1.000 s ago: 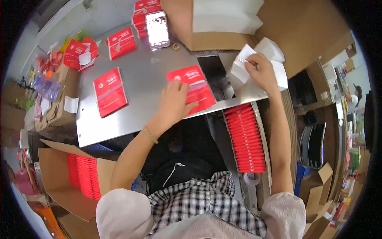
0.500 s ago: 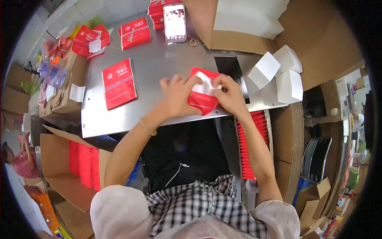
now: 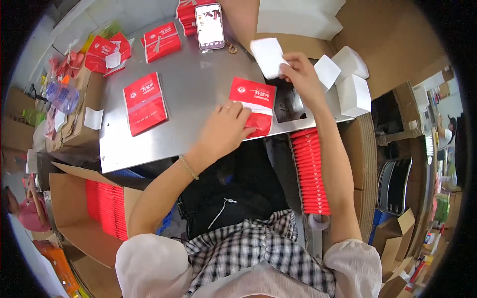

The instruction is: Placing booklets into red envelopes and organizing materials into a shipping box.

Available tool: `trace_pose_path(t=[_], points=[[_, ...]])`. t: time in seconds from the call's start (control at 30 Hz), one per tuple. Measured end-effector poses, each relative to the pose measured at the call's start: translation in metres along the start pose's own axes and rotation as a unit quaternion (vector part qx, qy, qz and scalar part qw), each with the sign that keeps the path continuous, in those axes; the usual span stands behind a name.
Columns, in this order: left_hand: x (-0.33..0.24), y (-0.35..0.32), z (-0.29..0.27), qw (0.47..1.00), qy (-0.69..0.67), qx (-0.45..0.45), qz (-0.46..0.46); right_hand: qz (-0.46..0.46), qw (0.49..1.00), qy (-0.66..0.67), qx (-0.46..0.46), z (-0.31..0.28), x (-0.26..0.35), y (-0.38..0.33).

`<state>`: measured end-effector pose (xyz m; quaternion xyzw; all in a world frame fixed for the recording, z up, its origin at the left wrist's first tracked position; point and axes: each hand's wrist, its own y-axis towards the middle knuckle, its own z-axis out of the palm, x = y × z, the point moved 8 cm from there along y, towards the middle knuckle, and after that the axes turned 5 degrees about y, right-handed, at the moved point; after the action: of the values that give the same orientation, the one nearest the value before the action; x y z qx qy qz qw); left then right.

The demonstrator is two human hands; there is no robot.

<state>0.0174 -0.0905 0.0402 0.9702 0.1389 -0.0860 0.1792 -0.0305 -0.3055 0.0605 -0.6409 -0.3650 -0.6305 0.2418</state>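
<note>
A red packet [image 3: 252,92] with a white band across it lies at the front edge of the metal table. My left hand [image 3: 226,126] rests on its lower left side, fingers curled and thumb pressed against the packet. Raised to the right, my right hand [image 3: 302,79] pinches a white paper slip [image 3: 268,57] between thumb and fingers, over the table. Below that hand is a dark rectangular opening [image 3: 288,107] in the tabletop. Another red packet [image 3: 145,104] with a pale band lies flat to the left.
More red packets [image 3: 161,42] lie toward the back, beside a lit phone [image 3: 209,27] and a beaded bracelet [image 3: 231,47]. White paper stacks [image 3: 354,94] stand at the right. Cartons of red packets [image 3: 310,171] sit below the table edge on both sides.
My right hand has left the red packet and moved up and right with the white paper slip. My left hand has shifted slightly down, staying on the packet, which now lies flatter.
</note>
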Motion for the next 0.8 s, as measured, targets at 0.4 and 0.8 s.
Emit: trace_pose_path(t=[0.4,0.8], points=[[-0.011,0.028,0.007,0.992,0.002,0.088,0.089,0.089,0.994,-0.006,0.058,0.012,-0.051,0.006],[0.016,0.021,-0.008,0.994,-0.050,0.085,0.037,-0.055,0.961,-0.233,0.135,0.037,-0.029,-0.055]])
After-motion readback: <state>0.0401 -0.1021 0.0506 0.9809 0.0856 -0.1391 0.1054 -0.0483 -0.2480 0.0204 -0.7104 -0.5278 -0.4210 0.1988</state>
